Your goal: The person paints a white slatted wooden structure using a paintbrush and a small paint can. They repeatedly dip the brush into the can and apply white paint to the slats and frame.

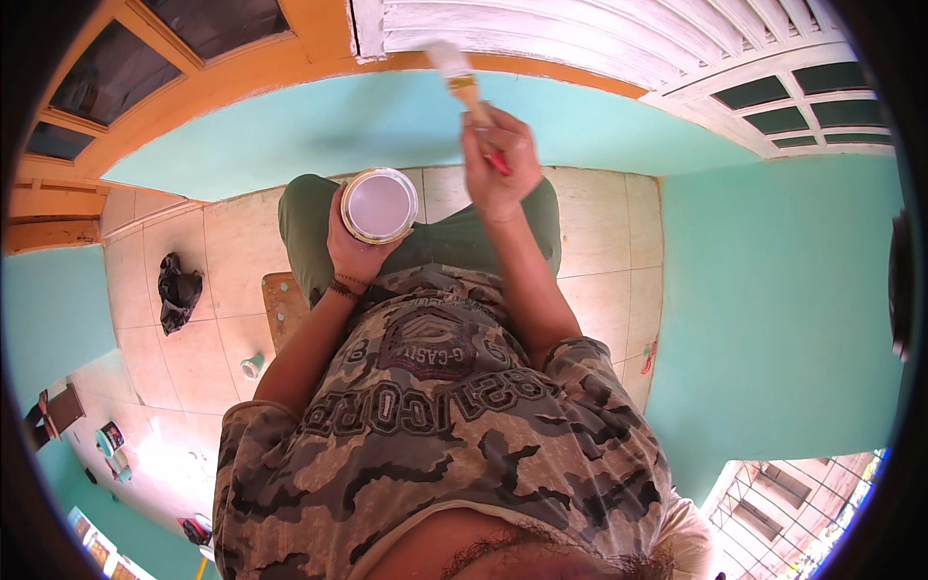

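Note:
My left hand is wrapped round a paint can, held in front of my lap with its open top facing up. Pale whitish paint shows inside the rim. A paintbrush with a wooden handle, red toward its end, is gripped in my right hand. Its white-coated bristles are raised past my knees, near the lower orange edge of a louvred wooden shutter. The slats are coated white, while a strip along the bottom is orange. Whether the bristles touch the wood I cannot tell.
Turquoise wall runs below the shutter and continues as a side wall on the right. An orange door frame with dark panes stands at the left. On the tiled floor lie a black plastic bag and a small cup-like item.

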Available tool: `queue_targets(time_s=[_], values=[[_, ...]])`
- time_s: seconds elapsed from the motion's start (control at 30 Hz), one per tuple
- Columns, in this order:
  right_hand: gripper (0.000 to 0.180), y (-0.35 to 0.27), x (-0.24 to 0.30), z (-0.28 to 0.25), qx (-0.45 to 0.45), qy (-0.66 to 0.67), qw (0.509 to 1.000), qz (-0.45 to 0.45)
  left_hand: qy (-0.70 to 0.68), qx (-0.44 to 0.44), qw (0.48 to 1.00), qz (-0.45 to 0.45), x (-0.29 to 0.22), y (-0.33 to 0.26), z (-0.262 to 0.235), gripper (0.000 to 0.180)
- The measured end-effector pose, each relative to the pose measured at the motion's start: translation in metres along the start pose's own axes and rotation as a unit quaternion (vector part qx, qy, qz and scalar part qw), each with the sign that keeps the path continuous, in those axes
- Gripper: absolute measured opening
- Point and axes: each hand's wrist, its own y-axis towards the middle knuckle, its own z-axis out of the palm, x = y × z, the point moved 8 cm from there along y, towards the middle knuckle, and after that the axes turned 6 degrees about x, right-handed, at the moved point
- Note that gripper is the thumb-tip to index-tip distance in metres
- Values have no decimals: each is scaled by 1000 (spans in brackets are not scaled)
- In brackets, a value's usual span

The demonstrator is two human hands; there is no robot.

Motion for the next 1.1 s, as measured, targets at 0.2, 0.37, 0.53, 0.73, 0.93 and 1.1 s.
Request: queue_targets(time_s=[0.2, 0.37, 0.53, 0.73, 0.93, 1.1], values=[[20, -4, -70, -42, -114, -33, 982, 150, -7, -2, 1000, 11, -5, 1, -3, 106], [29, -21, -72, -49, -152, 196, 924, 291, 5, -8, 1000, 11, 8, 1, -2, 119], [49, -35, -79, -63, -160, 300, 835, 433, -8, -1, 1000, 13, 2, 2, -2, 119], [47, -39, -106, -59, -163, 397, 770, 473, 3, 15, 1000, 3, 0, 3, -1, 118], [18, -34, -127, -19, -89, 510, 724, 456, 3, 17, 1000, 4, 2, 3, 2, 119], [22, -14, -119, 3, -46, 470, 769, 430, 21, 23, 999, 8, 7, 3, 5, 119]])
